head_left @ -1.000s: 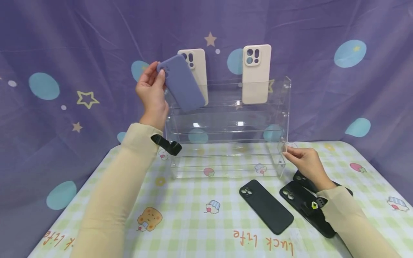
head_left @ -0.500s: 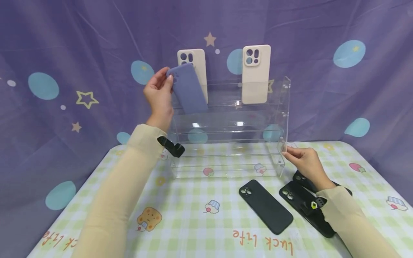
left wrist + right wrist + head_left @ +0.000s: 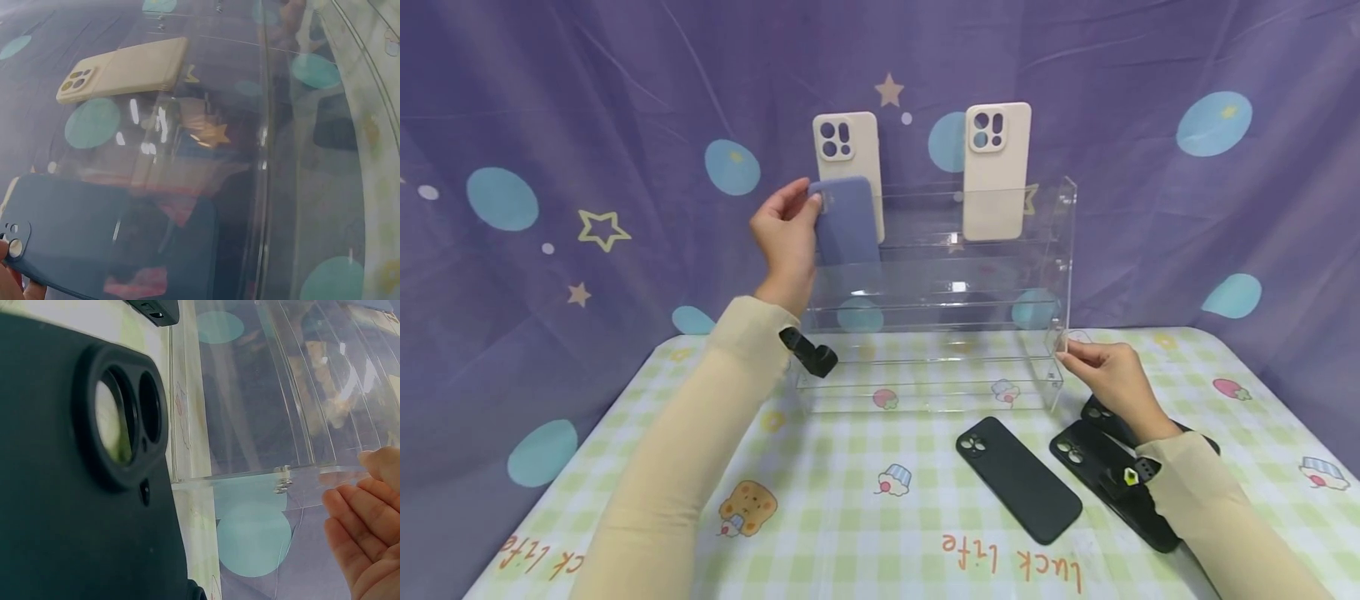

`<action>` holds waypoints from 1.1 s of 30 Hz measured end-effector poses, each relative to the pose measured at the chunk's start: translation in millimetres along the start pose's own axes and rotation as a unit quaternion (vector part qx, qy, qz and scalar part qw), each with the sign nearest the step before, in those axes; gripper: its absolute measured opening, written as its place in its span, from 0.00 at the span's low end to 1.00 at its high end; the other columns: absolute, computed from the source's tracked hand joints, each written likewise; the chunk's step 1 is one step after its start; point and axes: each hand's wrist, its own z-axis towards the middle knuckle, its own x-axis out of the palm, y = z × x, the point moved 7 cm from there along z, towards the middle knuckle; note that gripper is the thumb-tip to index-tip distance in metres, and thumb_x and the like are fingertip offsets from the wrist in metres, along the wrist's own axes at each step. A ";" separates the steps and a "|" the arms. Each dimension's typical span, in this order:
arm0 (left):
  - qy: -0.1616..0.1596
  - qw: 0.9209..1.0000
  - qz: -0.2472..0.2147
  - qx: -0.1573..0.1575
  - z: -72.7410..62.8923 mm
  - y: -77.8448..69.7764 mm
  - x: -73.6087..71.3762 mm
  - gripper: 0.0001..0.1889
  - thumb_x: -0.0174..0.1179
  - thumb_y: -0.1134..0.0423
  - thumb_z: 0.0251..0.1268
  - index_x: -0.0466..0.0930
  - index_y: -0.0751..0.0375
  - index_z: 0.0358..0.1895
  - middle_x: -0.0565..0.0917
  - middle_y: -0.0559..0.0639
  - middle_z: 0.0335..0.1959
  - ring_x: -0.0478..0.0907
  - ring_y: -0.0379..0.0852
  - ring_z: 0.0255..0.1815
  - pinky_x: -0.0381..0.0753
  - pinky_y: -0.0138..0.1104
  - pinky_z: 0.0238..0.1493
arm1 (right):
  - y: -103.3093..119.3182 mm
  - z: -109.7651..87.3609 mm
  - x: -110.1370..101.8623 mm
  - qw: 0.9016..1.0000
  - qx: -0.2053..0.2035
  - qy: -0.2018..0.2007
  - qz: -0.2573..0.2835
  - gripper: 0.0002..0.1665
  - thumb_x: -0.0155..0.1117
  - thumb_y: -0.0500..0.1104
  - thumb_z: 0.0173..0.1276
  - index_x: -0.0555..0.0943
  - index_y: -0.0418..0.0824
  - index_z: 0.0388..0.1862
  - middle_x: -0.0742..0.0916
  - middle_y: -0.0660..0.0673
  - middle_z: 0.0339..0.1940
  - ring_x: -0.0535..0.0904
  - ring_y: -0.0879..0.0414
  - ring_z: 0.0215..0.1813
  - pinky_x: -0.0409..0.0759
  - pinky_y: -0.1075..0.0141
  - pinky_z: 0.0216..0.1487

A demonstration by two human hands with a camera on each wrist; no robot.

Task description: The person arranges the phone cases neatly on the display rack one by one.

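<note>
My left hand [image 3: 786, 237] pinches a blue-purple phone case [image 3: 848, 221] by its upper left corner, beside the camera holes. The case stands nearly upright, its lower part behind a clear front panel of the tiered acrylic display rack [image 3: 940, 279]. In the left wrist view the blue case [image 3: 112, 234] shows through the plastic. Behind it, on the top tier, leans a white phone case [image 3: 861, 150]; another white phone case [image 3: 996, 171] leans farther right. My right hand [image 3: 1108, 375] pinches the rack's right side panel low down, thumb and fingers on either side of the edge.
A dark green phone case [image 3: 1018, 483] lies in front of the rack. Two black cases, one the nearer black case [image 3: 1120, 479], lie under my right forearm. A checked cloth [image 3: 820, 550] covers the table, and a purple curtain [image 3: 647, 100] hangs behind.
My left hand has moved right and down with the blue case, which has turned from tilted to nearly upright and sunk behind the clear panel. My right hand stays at the rack.
</note>
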 end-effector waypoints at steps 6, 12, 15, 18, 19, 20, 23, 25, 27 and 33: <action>-0.001 1.000 0.003 -0.004 -2.6 8.5 -2.4 0.13 0.64 0.74 0.56 0.83 0.69 0.45 0.83 0.52 0.38 0.77 0.40 0.39 0.79 0.28 0.46 | -1.5 0.3 1.1 1.000 0.002 0.001 0.001 0.19 0.64 0.42 0.66 0.81 0.29 0.48 0.83 0.34 0.48 0.79 0.41 0.49 0.71 0.88 0.36; 0.006 1.000 0.017 -0.010 -4.3 15.8 -2.4 0.13 0.65 0.74 0.56 0.83 0.69 0.45 0.84 0.55 0.40 0.78 0.39 0.35 0.80 0.27 0.44 | -3.6 0.1 1.8 1.000 0.004 0.003 -0.003 0.19 0.64 0.43 0.66 0.81 0.29 0.48 0.83 0.35 0.49 0.80 0.43 0.48 0.71 0.88 0.37; 0.006 1.000 0.018 -0.010 -5.4 17.5 -2.8 0.13 0.65 0.73 0.56 0.83 0.70 0.46 0.84 0.55 0.40 0.78 0.39 0.35 0.80 0.27 0.44 | -4.1 0.4 1.6 1.000 0.003 0.001 -0.003 0.19 0.64 0.44 0.66 0.81 0.30 0.48 0.83 0.35 0.48 0.81 0.50 0.47 0.72 0.87 0.37; 0.004 1.000 0.028 -0.003 -5.8 17.8 -3.9 0.13 0.65 0.72 0.56 0.83 0.68 0.46 0.84 0.54 0.40 0.77 0.39 0.36 0.80 0.27 0.44 | -3.7 0.5 1.2 1.000 0.002 -0.001 -0.003 0.19 0.64 0.43 0.65 0.81 0.30 0.48 0.84 0.35 0.48 0.81 0.53 0.47 0.72 0.87 0.36; 0.003 0.999 0.031 -0.002 -5.8 17.7 -4.2 0.13 0.65 0.72 0.56 0.84 0.68 0.46 0.84 0.54 0.40 0.77 0.39 0.36 0.80 0.27 0.44 | -3.3 0.5 0.9 1.000 0.000 -0.002 -0.002 0.19 0.64 0.43 0.65 0.81 0.30 0.48 0.84 0.35 0.48 0.81 0.52 0.47 0.72 0.87 0.36; 0.002 0.999 0.035 -0.001 -5.7 17.7 -4.5 0.13 0.65 0.72 0.56 0.84 0.67 0.46 0.84 0.54 0.40 0.77 0.39 0.35 0.79 0.27 0.43 | -2.8 0.4 0.6 1.000 0.000 -0.003 -0.002 0.19 0.64 0.43 0.65 0.81 0.30 0.48 0.84 0.35 0.47 0.81 0.52 0.47 0.72 0.88 0.36; -0.001 0.999 0.039 0.002 -5.4 17.8 -4.7 0.13 0.66 0.71 0.56 0.85 0.65 0.45 0.84 0.53 0.40 0.77 0.38 0.35 0.79 0.27 0.43 | -2.3 0.7 0.1 1.000 -0.001 -0.004 0.000 0.19 0.64 0.43 0.65 0.81 0.29 0.48 0.83 0.35 0.48 0.81 0.57 0.46 0.72 0.88 0.36; -0.003 0.999 0.040 0.006 -5.0 17.7 -4.6 0.12 0.66 0.71 0.56 0.85 0.65 0.45 0.85 0.53 0.39 0.77 0.38 0.35 0.79 0.26 0.43 | -2.4 1.0 0.1 1.000 -0.001 -0.004 0.001 0.19 0.64 0.43 0.65 0.81 0.29 0.48 0.84 0.35 0.48 0.79 0.68 0.43 0.72 0.88 0.36; -0.004 0.999 0.041 0.010 -5.1 17.5 -4.5 0.12 0.66 0.71 0.56 0.85 0.65 0.45 0.85 0.54 0.40 0.77 0.39 0.36 0.79 0.27 0.43 | -2.9 1.3 0.5 1.000 -0.001 -0.001 0.002 0.20 0.64 0.44 0.65 0.81 0.29 0.48 0.84 0.35 0.48 0.74 0.78 0.40 0.71 0.88 0.36; -0.003 0.999 0.048 0.016 -6.6 16.6 -5.2 0.12 0.66 0.71 0.55 0.85 0.65 0.45 0.85 0.54 0.41 0.78 0.41 0.39 0.79 0.27 0.45 | -5.7 1.4 1.9 1.000 0.000 0.001 0.002 0.20 0.64 0.44 0.66 0.81 0.29 0.49 0.83 0.35 0.48 0.77 0.74 0.41 0.71 0.87 0.36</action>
